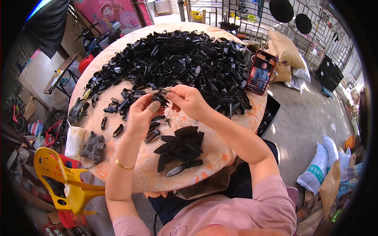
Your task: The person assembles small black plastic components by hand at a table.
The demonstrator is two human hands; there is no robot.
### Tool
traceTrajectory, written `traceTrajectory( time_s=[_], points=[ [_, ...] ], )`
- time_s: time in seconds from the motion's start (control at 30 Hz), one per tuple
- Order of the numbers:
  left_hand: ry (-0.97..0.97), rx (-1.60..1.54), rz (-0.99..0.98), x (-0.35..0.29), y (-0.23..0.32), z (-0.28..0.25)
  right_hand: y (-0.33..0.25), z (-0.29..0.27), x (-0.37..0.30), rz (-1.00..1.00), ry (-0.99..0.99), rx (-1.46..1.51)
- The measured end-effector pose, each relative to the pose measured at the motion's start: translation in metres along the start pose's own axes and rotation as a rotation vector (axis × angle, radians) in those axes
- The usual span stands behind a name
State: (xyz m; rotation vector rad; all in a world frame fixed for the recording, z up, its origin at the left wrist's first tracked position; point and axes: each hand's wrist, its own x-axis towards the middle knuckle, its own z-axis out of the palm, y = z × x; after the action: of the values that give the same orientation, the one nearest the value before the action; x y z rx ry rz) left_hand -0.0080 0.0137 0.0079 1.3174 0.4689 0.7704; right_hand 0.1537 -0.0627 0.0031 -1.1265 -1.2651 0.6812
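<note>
A small black plastic piece (160, 98) is pinched between my two hands above the middle of the table. The fingers and thumb of my left hand (142, 112) grip it from the left. My right hand (187, 100) pinches it at its upper right; the fingers hide part of it. Just beyond my hands spreads a large heap of similar black pieces (177, 55), some with open loop frames. Closer to me, flat oval black pieces (181, 145) lie stacked in a small pile. Several loose black pieces (152, 135) rest beside my left forearm.
A phone (260, 72) stands upright at the table's right side. On the left of the patterned tablecloth (157, 179) lie a grey crumpled glove-like bundle (93, 146) and a white packet (75, 141). A yellow chair (65, 177) stands at the lower left; full sacks (285, 49) sit beyond the phone.
</note>
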Motion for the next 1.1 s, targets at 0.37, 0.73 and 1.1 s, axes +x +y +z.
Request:
traceTrajectory(
  time_s=[0.37, 0.73, 1.1],
  points=[
    [0.054, 0.294, 0.072, -0.001, 0.003, 0.008, 0.005, -0.005, -0.001, 0.169, -0.134, 0.122],
    [0.080, 0.271, 0.079, -0.002, 0.003, 0.011, 0.004, 0.002, -0.005, 0.073, -0.092, 0.077],
    [0.036, 0.057, 0.101, -0.004, 0.007, 0.000, -0.001, 0.011, -0.009, -0.067, -0.055, -0.171]
  ],
)
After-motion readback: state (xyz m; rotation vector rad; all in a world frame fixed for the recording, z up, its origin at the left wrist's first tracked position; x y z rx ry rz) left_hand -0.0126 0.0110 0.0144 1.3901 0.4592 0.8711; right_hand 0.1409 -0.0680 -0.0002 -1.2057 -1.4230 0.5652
